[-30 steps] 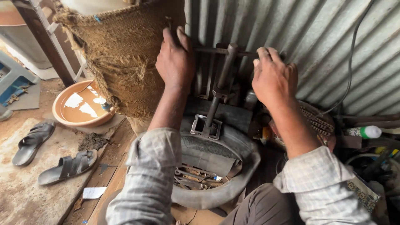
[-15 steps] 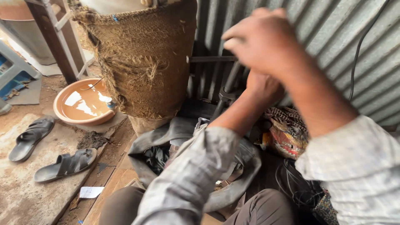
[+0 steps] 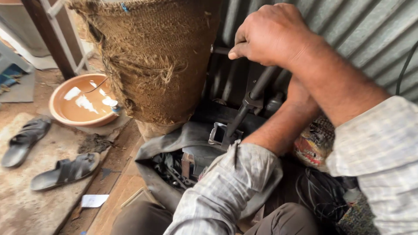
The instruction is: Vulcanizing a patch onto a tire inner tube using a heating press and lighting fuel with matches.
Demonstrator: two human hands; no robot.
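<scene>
Clamped the right hand (image 3: pixel 272 37) shut around a dark metal bar (image 3: pixel 220 50), fingers curled over it, thumb pressed along the top. Lay crosswise, that bar, its bare end poking out left of the fist toward the burlap sack (image 3: pixel 152 65). Ran from just below the fist down and nearward to the left, as a dark rod (image 3: pixel 244 111), long axis slanted, into a small square metal frame (image 3: pixel 220 132). Sat on a fold of black rubber tube (image 3: pixel 174 139), that frame, directly under and nearer than the grip.

Reached in beneath the right forearm with the left hand (image 3: pixel 300 93), mostly hidden; cannot tell whether closed or open, nor what touched. Stood closer to the rod's upper part than to the frame. Held the bar by the right hand alone, as far as visible.

Further out: loose tools (image 3: pixel 174 172) in the hollow of the tube, corrugated metal wall (image 3: pixel 357 30) behind, an orange bowl (image 3: pixel 82 102) of water far left, two dark sandals (image 3: pixel 65 172) on the ground beside it.
</scene>
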